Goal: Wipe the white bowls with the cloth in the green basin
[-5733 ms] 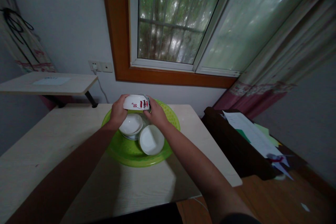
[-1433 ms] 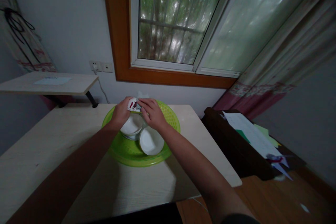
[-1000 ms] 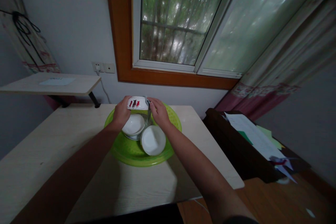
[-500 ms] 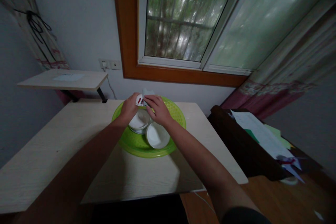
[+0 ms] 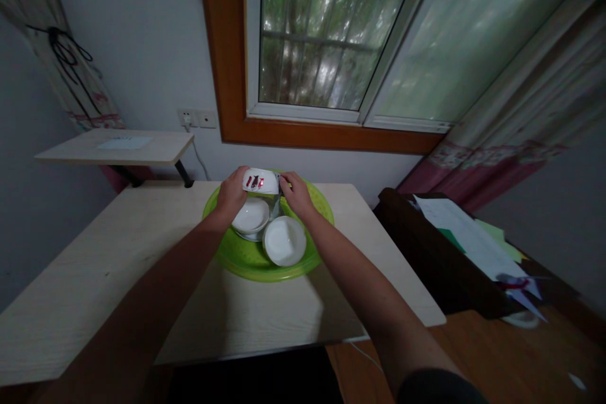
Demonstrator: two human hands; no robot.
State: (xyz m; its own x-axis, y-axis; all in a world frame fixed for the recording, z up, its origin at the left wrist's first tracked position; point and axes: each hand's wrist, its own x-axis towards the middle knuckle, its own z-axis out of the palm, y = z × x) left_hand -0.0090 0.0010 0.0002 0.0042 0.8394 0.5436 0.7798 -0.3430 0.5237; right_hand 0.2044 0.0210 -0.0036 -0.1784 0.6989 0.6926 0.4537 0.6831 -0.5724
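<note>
My left hand [image 5: 231,192] grips the left side of a white bowl [image 5: 261,182] with red and dark figures on its outside. The bowl is held tilted above a green plastic basin [image 5: 250,265]. At the bowl's right edge, my right hand [image 5: 296,193] is closed on a thin greyish cloth [image 5: 276,207], which hangs partly below the bowl. Under the hands, a second white bowl [image 5: 250,214] rests on other white dishes in the basin. Beside it on the right lies another white bowl [image 5: 285,241], its inside facing me.
The basin stands on a pale wooden table [image 5: 269,312]. A small raised shelf [image 5: 118,145] with a paper on it is at the back left. To the right, a dark brown piece of furniture [image 5: 440,265] bears papers. Behind are a wall socket and a window.
My right hand has moved right, off the front of the held bowl to its edge, so more of the figures shows. The left hand keeps its grip.
</note>
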